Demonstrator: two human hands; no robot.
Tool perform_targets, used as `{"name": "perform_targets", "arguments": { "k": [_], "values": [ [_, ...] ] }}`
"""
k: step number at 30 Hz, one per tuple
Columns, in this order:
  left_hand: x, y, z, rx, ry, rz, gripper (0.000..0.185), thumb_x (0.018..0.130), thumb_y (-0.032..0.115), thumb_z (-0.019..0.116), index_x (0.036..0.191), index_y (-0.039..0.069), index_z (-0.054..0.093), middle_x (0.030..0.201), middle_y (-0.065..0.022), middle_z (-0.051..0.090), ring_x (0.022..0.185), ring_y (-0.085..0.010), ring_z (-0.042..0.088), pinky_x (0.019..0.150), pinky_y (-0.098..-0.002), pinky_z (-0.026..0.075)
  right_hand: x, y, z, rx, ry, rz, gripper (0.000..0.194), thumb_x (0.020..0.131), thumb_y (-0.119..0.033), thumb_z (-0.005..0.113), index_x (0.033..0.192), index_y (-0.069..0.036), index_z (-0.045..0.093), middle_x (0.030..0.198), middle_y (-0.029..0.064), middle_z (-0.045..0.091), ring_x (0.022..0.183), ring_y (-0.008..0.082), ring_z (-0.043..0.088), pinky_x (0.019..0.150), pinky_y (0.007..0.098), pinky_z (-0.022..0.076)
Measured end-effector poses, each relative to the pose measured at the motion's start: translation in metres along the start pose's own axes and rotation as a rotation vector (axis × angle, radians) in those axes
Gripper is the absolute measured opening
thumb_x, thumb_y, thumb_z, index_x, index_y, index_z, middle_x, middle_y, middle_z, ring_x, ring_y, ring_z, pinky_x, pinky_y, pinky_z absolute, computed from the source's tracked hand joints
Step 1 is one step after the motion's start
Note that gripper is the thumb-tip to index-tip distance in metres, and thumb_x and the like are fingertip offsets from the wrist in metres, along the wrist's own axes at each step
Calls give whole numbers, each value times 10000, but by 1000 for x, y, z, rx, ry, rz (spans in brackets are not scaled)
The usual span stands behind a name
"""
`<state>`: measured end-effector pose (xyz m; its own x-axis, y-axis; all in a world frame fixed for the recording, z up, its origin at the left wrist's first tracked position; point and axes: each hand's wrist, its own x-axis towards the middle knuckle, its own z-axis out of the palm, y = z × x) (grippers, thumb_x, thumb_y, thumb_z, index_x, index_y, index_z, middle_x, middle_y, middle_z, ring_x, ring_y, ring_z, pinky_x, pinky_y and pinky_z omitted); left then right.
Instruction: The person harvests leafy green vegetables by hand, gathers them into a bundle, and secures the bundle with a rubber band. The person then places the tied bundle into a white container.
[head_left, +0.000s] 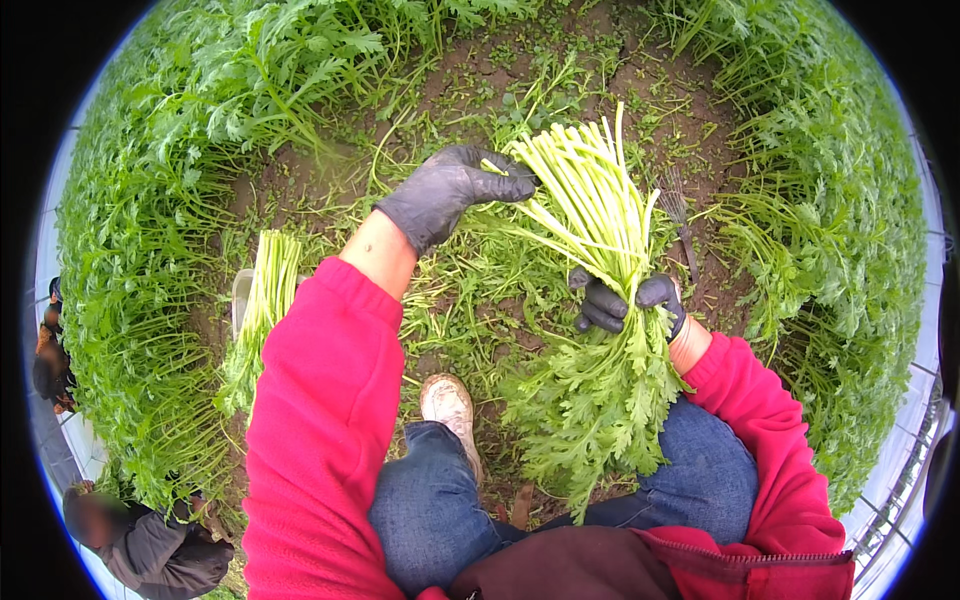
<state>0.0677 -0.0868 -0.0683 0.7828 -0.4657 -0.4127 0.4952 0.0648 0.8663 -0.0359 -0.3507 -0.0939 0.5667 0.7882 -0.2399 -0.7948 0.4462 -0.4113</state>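
Observation:
My right hand, in a black glove, is closed around a thick bunch of leafy greens. Its pale cut stems point up and away, while the lobed leaves hang down over my right knee. At the upper left of the bunch is my left hand, also gloved in black. Its thumb and fingers pinch a stem whose end sticks out beside them. Part of that stem is hidden by the glove.
Another bunch of greens lies left, over a pale container. A small wire-tined hand rake rests on the soil to the right. Standing crops line both sides. A person crouches lower left; loose trimmings litter the ground.

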Motion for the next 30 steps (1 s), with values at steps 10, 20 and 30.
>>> {"name": "perform_targets", "arguments": {
  "k": [10,20,30],
  "values": [
    [8,-10,2,163,100,96,383,723,279,779,946,-13,668,944,-125,677,903,-194,608,874,-301,446,-3,0,2,87,22,-18,710,649,-308,623,1252,29,458,652,-3,460,600,163,464,844,413,442],
    [4,-3,0,116,13,119,194,730,129,780,852,19,677,871,-76,693,829,-157,644,855,-296,490,-6,-1,10,130,2,12,753,637,-313,632,1253,74,436,630,-24,441,597,144,452,813,370,413],
    [-6,17,0,301,-75,49,238,735,167,789,900,24,693,883,-65,688,835,-139,634,834,-284,497,-7,-2,8,199,-36,-2,748,645,-304,656,1259,61,437,656,-20,463,607,157,478,833,369,442]
  ]
}}
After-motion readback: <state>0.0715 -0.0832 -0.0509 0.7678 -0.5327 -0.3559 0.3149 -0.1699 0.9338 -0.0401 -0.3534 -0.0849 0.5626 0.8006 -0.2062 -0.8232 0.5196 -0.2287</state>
